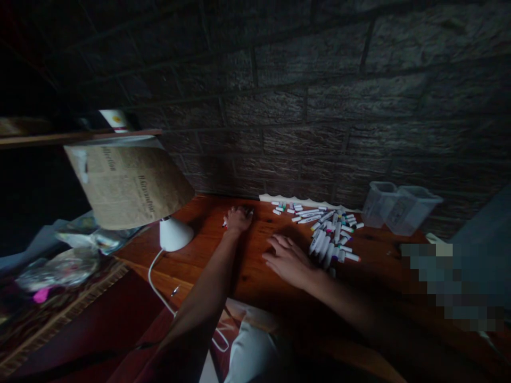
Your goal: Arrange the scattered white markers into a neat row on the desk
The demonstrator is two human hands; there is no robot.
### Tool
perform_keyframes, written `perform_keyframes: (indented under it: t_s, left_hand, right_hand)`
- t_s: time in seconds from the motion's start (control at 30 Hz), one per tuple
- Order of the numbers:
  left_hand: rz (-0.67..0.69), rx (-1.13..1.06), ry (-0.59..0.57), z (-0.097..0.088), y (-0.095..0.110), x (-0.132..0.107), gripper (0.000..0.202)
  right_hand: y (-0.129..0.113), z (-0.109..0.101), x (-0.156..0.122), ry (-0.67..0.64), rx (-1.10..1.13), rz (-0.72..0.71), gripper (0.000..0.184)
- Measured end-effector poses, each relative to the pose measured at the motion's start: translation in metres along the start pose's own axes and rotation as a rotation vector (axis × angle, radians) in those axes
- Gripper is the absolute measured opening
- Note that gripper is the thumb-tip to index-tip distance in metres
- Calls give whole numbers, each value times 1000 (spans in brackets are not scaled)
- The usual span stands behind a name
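Observation:
My left hand [238, 218] reaches out over the wooden table [207, 234] near the wall, its fingers curled round a marker whose dark tip pokes out to the right. My right hand [288, 259] lies flat on the table with fingers stretched out, just left of a heap of several white markers [329, 234] with coloured caps. More markers lie in a loose row behind the heap, close to the brick wall.
A white-footed lamp [174, 233] with a newspaper-print shade [130, 183] stands at the left, its cable [155, 282] trailing off the table edge. Two clear plastic tubs [399, 207] stand at the back right. Clutter in plastic wrap [67, 263] lies far left.

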State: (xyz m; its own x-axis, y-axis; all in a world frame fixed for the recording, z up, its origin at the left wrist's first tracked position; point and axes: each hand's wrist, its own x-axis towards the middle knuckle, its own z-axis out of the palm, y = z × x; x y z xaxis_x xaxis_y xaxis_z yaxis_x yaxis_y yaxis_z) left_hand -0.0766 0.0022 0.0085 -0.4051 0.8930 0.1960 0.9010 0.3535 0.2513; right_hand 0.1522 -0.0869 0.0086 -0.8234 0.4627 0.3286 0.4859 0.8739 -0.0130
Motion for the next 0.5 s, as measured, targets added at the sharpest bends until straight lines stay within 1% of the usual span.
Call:
perform_keyframes:
  t_s: [0.03, 0.07, 0.13, 0.17, 0.27, 0.33, 0.37, 0.43, 0.5]
  left_hand:
    - [6, -11, -3, 1, -1, 1, 42]
    - [12, -21, -5, 2, -2, 2, 41]
    - [16, -34, -7, 4, -3, 3, 39]
    - [16, -38, -6, 5, -3, 4, 38]
    - [1, -46, 2, 5, -3, 4, 40]
    - [-14, -50, 5, 4, -2, 3, 44]
    - [-19, -51, 6, 4, -2, 3, 46]
    - [-20, -53, 7, 3, -1, 2, 49]
    - [-21, -55, 5, 3, -1, 2, 52]
  right_hand:
    - [8, 4, 5, 22, -27, 42, 26]
    - [18, 7, 9, 14, -45, 64, 28]
    - [41, 12, 17, -68, -76, 92, 29]
    - [53, 13, 20, -104, -94, 132, 31]
    - [88, 9, 23, -82, -139, 255, 35]
    - [104, 2, 20, -19, -159, 332, 38]
    - [110, -4, 16, 41, -154, 360, 38]
    - [117, -17, 5, 156, -107, 363, 36]
    - [122, -32, -12, 257, -28, 365, 36]
